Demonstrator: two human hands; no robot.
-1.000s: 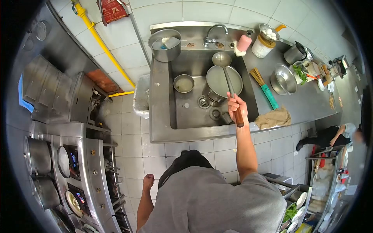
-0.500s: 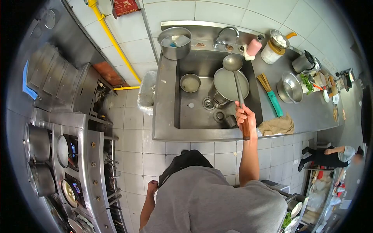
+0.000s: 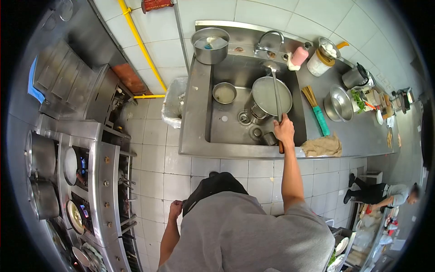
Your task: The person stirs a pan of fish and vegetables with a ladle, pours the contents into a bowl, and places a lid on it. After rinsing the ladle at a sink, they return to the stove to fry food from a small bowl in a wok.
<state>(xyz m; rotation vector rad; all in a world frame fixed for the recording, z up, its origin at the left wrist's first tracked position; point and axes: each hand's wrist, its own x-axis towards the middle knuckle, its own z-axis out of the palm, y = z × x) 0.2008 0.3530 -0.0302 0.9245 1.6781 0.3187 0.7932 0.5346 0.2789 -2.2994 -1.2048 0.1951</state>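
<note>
My right hand (image 3: pixel 284 130) is wrapped round the handle of a long metal ladle (image 3: pixel 277 93) over the sink's front right part. The ladle's bowl is at the back of the sink, below the faucet (image 3: pixel 269 40), beyond a round pot (image 3: pixel 272 96) of cloudy liquid. A small pan (image 3: pixel 224 93) sits at the left in the sink (image 3: pixel 226 147). My left hand (image 3: pixel 176 208) hangs low by my left side, near my dark clothing; its fingers are curled, and what they hold, if anything, is too small to tell.
A large pot (image 3: pixel 210 46) stands on the sink's back left corner. To the right are a steel bowl (image 3: pixel 338 104), brush (image 3: pixel 316 111) and cloth (image 3: pixel 322 146). A lit stove (image 3: pixel 97 181) is at the left. Another person (image 3: pixel 385 195) bends at the far right.
The ladle's bowl has tilted and moved back toward the faucet, and my right hand now grips with its back upward. The other person has bent forward over the shelf.
</note>
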